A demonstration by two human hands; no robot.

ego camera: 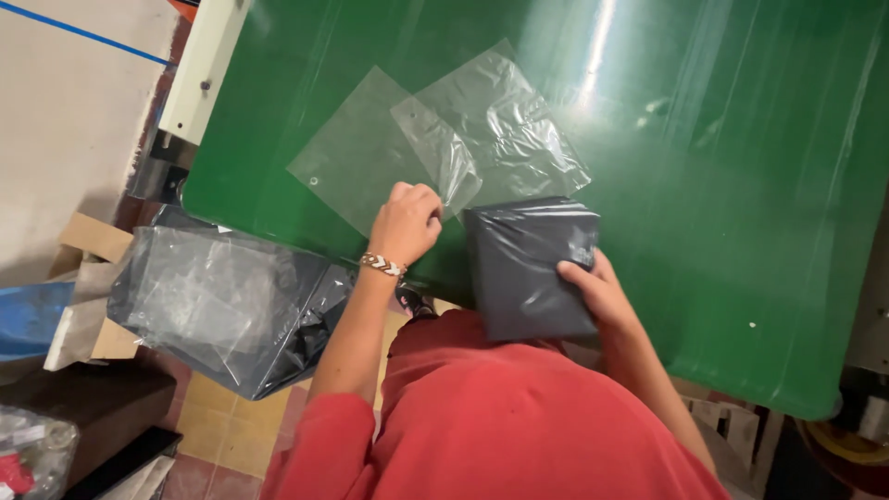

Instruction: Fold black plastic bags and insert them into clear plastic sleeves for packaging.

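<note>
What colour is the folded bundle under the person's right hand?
Dark grey, wrapped in clear shiny plastic. The folded bundle under the right hand shows best in the head view.
</note>
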